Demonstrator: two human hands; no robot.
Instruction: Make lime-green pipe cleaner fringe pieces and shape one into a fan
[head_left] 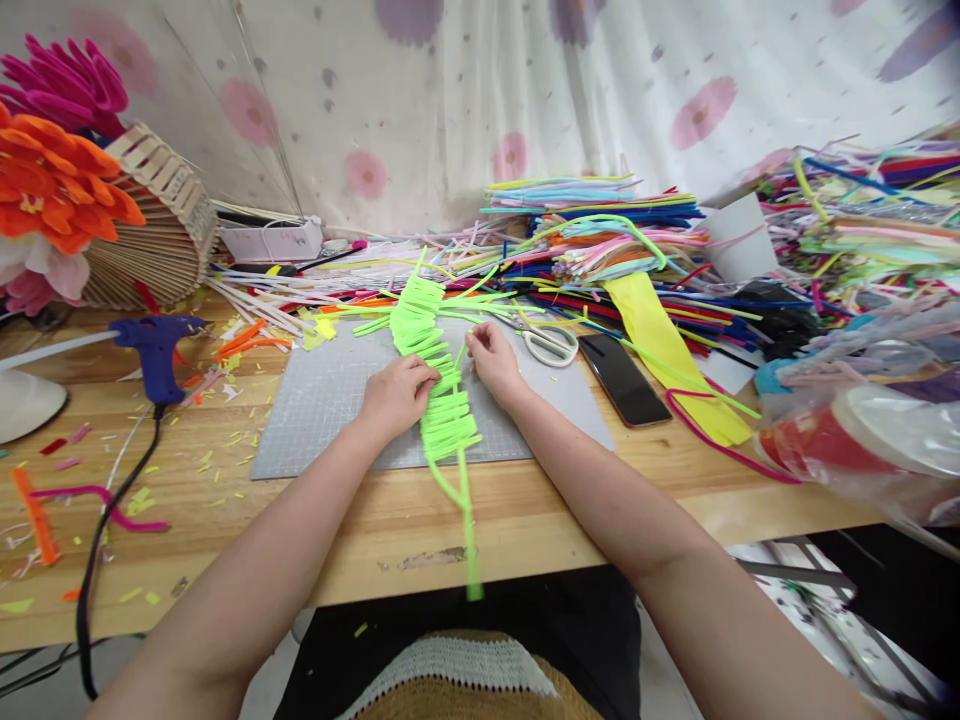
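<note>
A bright green pipe-cleaner piece (448, 423), folded into many close zigzag loops, lies lengthwise over the grey cutting mat (315, 410). Its lower stem hangs past the mat toward the table's front edge. My left hand (401, 393) presses closed fingers on the left side of the loops, near their middle. Just right of the loops is my right hand (491, 358), thumb and fingers pinched near a thin green strand; the exact grip is too small to make out. White-handled scissors (551, 345) rest on the mat beyond my right hand.
A blue glue gun (157, 355) with a black cord stands at left, among orange and yellow scraps. Right of the mat are a black phone (624, 380) and a yellow strip (675, 360). Piled pipe cleaners (622, 240) line the back; a plastic-wrapped tub (862, 430) sits far right.
</note>
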